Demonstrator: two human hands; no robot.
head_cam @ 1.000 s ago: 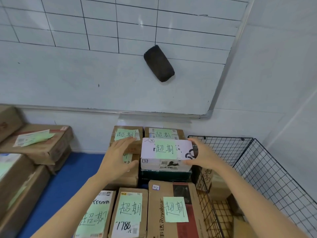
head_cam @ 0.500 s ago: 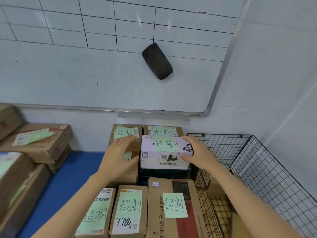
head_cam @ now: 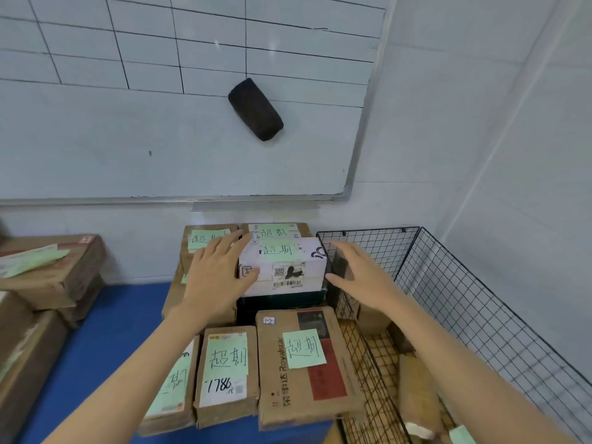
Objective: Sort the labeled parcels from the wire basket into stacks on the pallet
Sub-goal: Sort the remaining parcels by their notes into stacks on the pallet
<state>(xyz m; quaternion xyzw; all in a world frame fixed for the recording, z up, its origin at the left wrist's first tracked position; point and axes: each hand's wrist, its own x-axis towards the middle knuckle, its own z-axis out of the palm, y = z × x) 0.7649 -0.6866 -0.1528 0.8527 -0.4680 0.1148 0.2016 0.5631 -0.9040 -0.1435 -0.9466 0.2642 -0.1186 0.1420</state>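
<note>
A white parcel [head_cam: 285, 267] with a green label lies on top of a dark green box [head_cam: 282, 304] in the stacks on the blue pallet [head_cam: 105, 334]. My left hand [head_cam: 214, 277] lies flat against the parcel's left side, fingers straight. Just off the parcel's right end hovers my right hand [head_cam: 358, 274], fingers spread and holding nothing. The black wire basket [head_cam: 448, 302] stands to the right with brown parcels [head_cam: 413, 395] inside.
Brown labeled cartons [head_cam: 301, 366] fill the pallet in front of and behind the white parcel. More cartons [head_cam: 54, 270] are stacked at the left. A whiteboard [head_cam: 160, 123] with a black eraser [head_cam: 256, 108] hangs on the wall behind.
The white parcel was set down onto the dark green box. My right hand has let go and drawn slightly away to the right; my left hand stays against its left side.
</note>
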